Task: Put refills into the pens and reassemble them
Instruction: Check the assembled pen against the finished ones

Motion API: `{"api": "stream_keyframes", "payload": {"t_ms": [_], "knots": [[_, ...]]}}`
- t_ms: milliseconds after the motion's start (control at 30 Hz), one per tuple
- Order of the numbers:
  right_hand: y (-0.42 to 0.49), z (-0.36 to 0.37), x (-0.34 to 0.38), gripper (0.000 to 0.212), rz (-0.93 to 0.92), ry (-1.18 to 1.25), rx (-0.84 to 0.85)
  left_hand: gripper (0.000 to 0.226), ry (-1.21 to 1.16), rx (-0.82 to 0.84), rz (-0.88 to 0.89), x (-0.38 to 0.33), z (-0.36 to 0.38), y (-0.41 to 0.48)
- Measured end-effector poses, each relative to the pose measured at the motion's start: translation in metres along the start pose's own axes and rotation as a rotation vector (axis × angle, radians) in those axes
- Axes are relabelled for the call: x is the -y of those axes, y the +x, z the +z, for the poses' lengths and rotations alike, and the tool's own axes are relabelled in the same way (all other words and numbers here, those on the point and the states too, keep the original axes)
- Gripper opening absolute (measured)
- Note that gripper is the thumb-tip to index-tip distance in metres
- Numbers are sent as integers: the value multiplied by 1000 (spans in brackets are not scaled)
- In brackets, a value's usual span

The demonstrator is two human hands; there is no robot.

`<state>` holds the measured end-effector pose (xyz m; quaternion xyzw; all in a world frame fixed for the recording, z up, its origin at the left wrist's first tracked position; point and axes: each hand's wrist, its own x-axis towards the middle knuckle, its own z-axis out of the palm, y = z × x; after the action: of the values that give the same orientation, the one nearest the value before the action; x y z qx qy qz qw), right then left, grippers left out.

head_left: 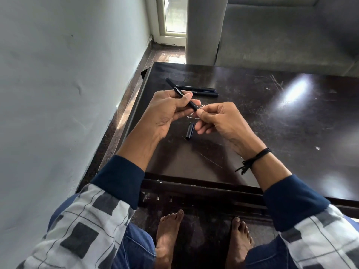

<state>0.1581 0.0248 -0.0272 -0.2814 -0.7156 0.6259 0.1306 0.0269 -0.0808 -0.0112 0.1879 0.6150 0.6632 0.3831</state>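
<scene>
The left hand (171, 107) is gripping the pen barrel (174, 87), fingers curling round its middle and the thumb pressing on top. This is probably bracing the barrel so it cannot roll or twist while its end is being worked. The right hand (223, 119) is meeting it at the open end that points toward the person's right, thumb and forefinger pinching there with the other fingers curling loosely beneath. The fingertips are hiding whatever small part is being held, so I cannot tell whether it is a refill, a tip piece or only the barrel's rim. A faint clear glint is showing just under the pinch, too blurred to name. The barrel's far end is sticking out past the left hand, up and away from the body, with the white lettering facing the camera.

Directly below the grip, between the two wrists, a loose black cap (190, 131) is lying on the dark table (272, 133), seemingly parked within reach for closing this pen last. Just beyond the grip, two more black pens (204, 93) are lying side by side, touching or nearly so, apart from the work, perhaps waiting or already done. A black thread band (252, 160) is sitting on the right wrist, and a grey sofa (291, 35) is standing past the table's far edge
</scene>
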Motion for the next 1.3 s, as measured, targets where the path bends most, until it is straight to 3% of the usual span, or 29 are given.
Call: {"api": "stream_keyframes", "payload": {"t_ms": [100, 233, 367, 500, 733, 933, 1300], "knots": [[2, 3, -4, 15, -16, -66, -61, 8, -48, -81, 30, 1, 2, 2], [1, 5, -13, 14, -97, -657, -178, 8, -131, -250, 62, -3, -4, 6], [-3, 11, -14, 24, -228, -818, -53, 9, -169, -291, 72, -3, -7, 8], [-2, 12, -21, 30, -243, -937, 47, 8, -178, -277, 63, -2, -4, 8], [-2, 8, -22, 14, -217, -992, -41, 8, -191, -278, 62, -3, -6, 8], [2, -2, -11, 13, -65, -628, -293, 4, -188, -278, 61, -1, -6, 9], [0, -2, -10, 12, -102, -615, -307, 6, -133, -252, 55, 4, 0, 7]]}}
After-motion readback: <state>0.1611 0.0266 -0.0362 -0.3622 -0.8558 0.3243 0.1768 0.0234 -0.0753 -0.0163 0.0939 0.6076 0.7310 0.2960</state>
